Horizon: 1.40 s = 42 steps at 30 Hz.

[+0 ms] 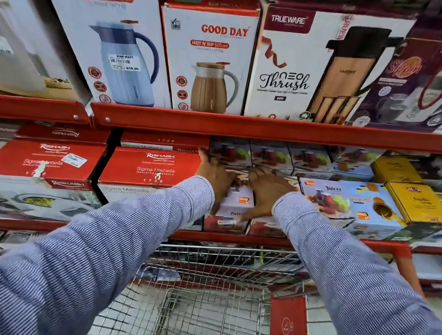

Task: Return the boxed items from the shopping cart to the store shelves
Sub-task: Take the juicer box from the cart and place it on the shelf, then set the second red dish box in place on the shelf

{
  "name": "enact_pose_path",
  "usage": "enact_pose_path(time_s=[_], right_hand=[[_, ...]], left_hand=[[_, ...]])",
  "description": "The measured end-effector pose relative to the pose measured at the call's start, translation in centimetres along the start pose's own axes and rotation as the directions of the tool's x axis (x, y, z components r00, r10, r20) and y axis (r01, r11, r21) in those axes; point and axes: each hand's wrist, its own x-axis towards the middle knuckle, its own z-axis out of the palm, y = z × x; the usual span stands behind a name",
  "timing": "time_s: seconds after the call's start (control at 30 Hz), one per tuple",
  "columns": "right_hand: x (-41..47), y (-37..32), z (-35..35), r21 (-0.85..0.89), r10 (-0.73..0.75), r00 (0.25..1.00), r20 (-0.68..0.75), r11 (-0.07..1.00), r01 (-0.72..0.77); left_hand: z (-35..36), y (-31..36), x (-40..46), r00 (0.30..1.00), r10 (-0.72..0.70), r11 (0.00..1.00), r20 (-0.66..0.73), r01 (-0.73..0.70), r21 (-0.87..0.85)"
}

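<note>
Both my arms in striped blue sleeves reach over the wire shopping cart (216,299) to the middle shelf. My left hand (214,176) and my right hand (265,190) lie flat side by side on top of a juicer box (239,205), which sits on the shelf between red Rishabh boxes (153,170) and another juicer box (332,199). The fingers of both hands are spread over the box's top and their thumbs hang over its front edge. The cart's basket below shows only wire mesh and a red child-seat flap (288,332).
A red shelf rail (273,129) runs just above my hands, with flask boxes (210,56) standing on it. More juicer boxes (271,153) are stacked behind the one under my hands. Yellow boxes (416,203) sit at the right. The cart's front rim touches the lower shelf edge.
</note>
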Motion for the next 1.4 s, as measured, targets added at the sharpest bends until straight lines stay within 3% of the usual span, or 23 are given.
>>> enact_pose_path(time_s=[0.2,0.7,0.77,0.87,0.93,0.97,1.07,1.17,1.2,1.27,1.4], right_hand=[[0.7,0.9,0.5,0.006,-0.018,0.997,-0.070,1.000,0.018],[-0.7,0.4,0.5,0.016,0.034,0.999,-0.041,0.999,-0.034],[-1.3,-0.4,0.5,0.039,0.064,0.996,-0.061,0.997,-0.062],[-2.5,-2.6,1.2,0.135,0.107,0.977,-0.186,0.987,-0.083],[-3.4,-5.2,1.7,0.407,0.175,0.942,-0.287,0.912,-0.046],[-3.9,-6.6,2.0,0.561,0.223,0.920,-0.323,0.828,-0.003],[-3.8,-11.3,2.3,0.804,0.366,0.870,-0.330,0.592,0.057],[-2.8,-14.2,2.3,0.942,0.488,0.862,-0.137,0.332,-0.038],[-2.4,-14.7,2.3,0.959,0.507,0.858,-0.087,0.274,-0.065],[-1.8,-15.2,2.4,0.960,0.535,0.843,-0.052,0.258,-0.105],[-1.3,-15.7,1.9,0.922,0.582,0.808,-0.095,0.357,-0.149]], left_hand=[[0.7,0.0,0.6,0.998,0.003,0.999,-0.059,-0.005,-0.033],[1.2,0.3,-0.2,0.994,0.040,0.998,-0.102,-0.045,-0.044],[1.3,-0.3,-1.7,0.985,0.040,0.995,-0.170,-0.056,-0.087],[3.3,-1.5,-5.8,0.900,-0.016,0.956,-0.436,-0.114,-0.272],[6.4,-2.4,-9.5,0.798,-0.182,0.856,-0.575,-0.159,-0.491],[8.2,-2.7,-11.1,0.762,-0.304,0.754,-0.572,-0.174,-0.633],[13.6,-4.6,-14.9,0.741,-0.597,0.364,-0.308,-0.092,-0.927],[16.4,-6.7,-16.0,0.649,-0.761,0.016,-0.025,-0.019,-1.000],[17.1,-7.5,-16.1,0.629,-0.777,-0.057,0.037,-0.012,-0.998],[18.1,-8.6,-15.7,0.660,-0.743,-0.100,0.111,0.054,-0.994],[19.3,-9.3,-14.6,0.759,-0.627,-0.113,0.175,0.134,-0.985]])
